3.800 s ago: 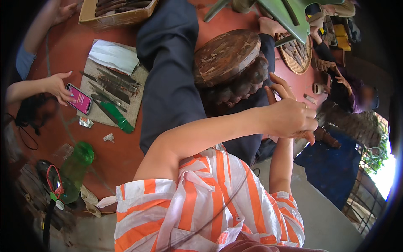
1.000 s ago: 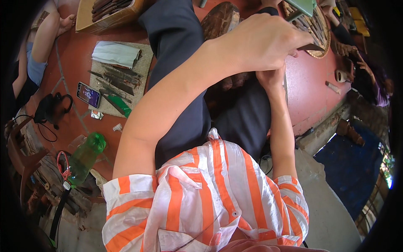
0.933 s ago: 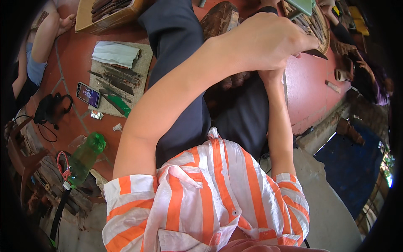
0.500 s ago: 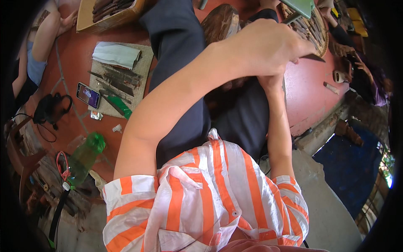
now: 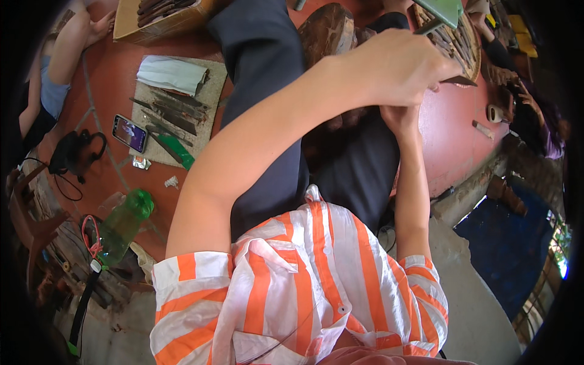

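Note:
My left hand [image 5: 398,67] reaches across to the far right, closed in a fist. From its fingers a dark pointed blade [image 5: 460,80] sticks out to the right; its other end is hidden in the grip. Right under it, against the left wrist, is my right hand [image 5: 403,118]. The right fingers are mostly covered by the left hand, so what they hold does not show. Between my trousered legs stands a round brown wooden block [image 5: 327,33], partly behind the left forearm.
On the left, a mat [image 5: 210,103] bears a folded white cloth [image 5: 172,74] and several dark blades [image 5: 176,112]. Nearby lie a phone [image 5: 129,134], a green bottle [image 5: 125,225] and a cardboard box [image 5: 137,33] of tools. A round basket [image 5: 476,58] and another person's hand [image 5: 528,97] are far right.
The whole view has shifted slightly, moving most things a little to the right in the picture. My hands keep nearly the same pose, and the blade still points right.

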A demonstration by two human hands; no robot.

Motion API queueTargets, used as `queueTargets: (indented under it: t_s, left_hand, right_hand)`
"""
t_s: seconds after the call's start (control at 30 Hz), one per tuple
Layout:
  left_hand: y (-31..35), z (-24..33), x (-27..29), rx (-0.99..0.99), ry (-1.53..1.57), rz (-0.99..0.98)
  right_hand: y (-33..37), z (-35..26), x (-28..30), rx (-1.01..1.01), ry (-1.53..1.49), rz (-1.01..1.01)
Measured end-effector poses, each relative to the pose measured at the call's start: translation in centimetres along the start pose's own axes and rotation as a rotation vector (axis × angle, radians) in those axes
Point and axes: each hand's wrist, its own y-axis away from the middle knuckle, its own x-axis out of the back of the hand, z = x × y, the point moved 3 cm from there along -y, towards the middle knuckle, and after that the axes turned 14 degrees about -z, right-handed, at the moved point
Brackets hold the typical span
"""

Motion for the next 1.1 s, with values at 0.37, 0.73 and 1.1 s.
queueTargets:
  t_s: [0.37, 0.73, 1.1]
  left_hand:
    - [0.3, -1.1, 0.4, -0.009, 0.111, 0.011]
    - [-0.2, -1.1, 2.0, 0.005, 0.062, -0.008]
    - [-2.4, 0.1, 2.8, 0.018, -0.198, 0.129]
  right_hand:
    - [0.6, 1.0, 0.1, -0.291, -0.031, -0.306]
    - [-1.4, -1.3, 0.1, -0.150, 0.100, -0.117]
    - [-2.5, 0.7, 1.6, -0.109, -0.122, -0.037]
